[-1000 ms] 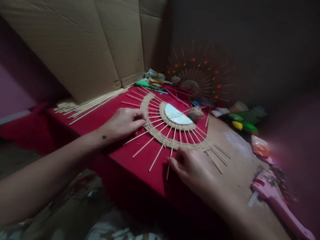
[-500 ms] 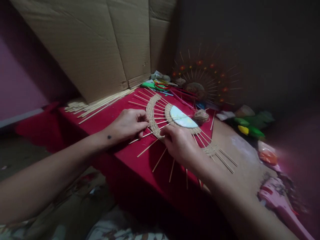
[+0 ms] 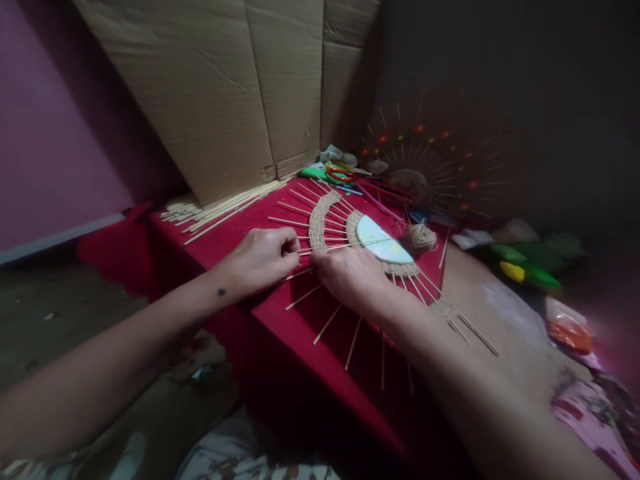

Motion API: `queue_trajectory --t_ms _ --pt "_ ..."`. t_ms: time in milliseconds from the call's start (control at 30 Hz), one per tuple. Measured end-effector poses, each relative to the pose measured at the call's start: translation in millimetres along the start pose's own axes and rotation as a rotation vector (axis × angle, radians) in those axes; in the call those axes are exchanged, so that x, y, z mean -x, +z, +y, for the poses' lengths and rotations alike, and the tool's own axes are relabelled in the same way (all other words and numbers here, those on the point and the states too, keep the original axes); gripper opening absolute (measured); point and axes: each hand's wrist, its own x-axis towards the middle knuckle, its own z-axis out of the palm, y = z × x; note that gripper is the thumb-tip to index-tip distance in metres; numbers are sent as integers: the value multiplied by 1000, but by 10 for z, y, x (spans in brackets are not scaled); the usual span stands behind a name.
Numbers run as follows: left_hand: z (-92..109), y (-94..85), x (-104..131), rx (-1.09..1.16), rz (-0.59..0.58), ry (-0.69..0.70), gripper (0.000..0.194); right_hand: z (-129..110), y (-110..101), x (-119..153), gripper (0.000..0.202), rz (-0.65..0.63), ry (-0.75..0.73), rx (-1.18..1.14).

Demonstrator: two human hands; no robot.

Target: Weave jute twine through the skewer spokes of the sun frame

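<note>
A fan-shaped piece made of thin wooden sticks (image 3: 327, 323) lies on the red cloth. Bands of twine weaving (image 3: 320, 223) run across its sticks, and a pale blue half-disc (image 3: 380, 240) forms its middle. My left hand (image 3: 263, 260) is closed at the outer stick ends, pinching a stick. Over the lower end of the outer woven band, my right hand (image 3: 355, 273) has its fingers closed on jute twine; its fingertips are partly hidden. From the ball of twine (image 3: 421, 237), a strand crosses the half-disc towards my right hand.
Loose sticks (image 3: 225, 210) lie beside a large cardboard sheet (image 3: 210, 93). Red-handled scissors (image 3: 341, 175) rest at the back. A finished fan decorated with flowers (image 3: 425, 160) leans against the dark wall. At right are an orange packet (image 3: 570, 330) and a pink glue gun (image 3: 587, 417).
My right hand has shifted up along the outer band towards my left hand, and the gap between them is smaller. The whole view has swung slightly left.
</note>
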Motion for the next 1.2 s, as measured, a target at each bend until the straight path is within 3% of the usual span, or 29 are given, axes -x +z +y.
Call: queue_trajectory --t_ms 67,267,433,567,867,1033,1200 --pt "15 8 8 -63 14 5 9 2 34 -11 32 2 -56 50" --pt "85 54 236 -410 220 2 17 -15 97 33 26 40 -63 83" --pt "114 89 507 -458 236 -83 16 -38 127 61 23 89 -67 87" --pt "49 65 596 -381 181 -132 13 -44 151 73 22 92 -58 97" --pt "-74 -105 511 -150 33 1 22 -41 162 72 24 110 -66 74" --pt "-139 -127 422 -213 23 34 24 -30 174 86 23 132 -71 47" --pt "-78 -122 111 -329 0 98 21 47 247 60 24 204 -14 -93"
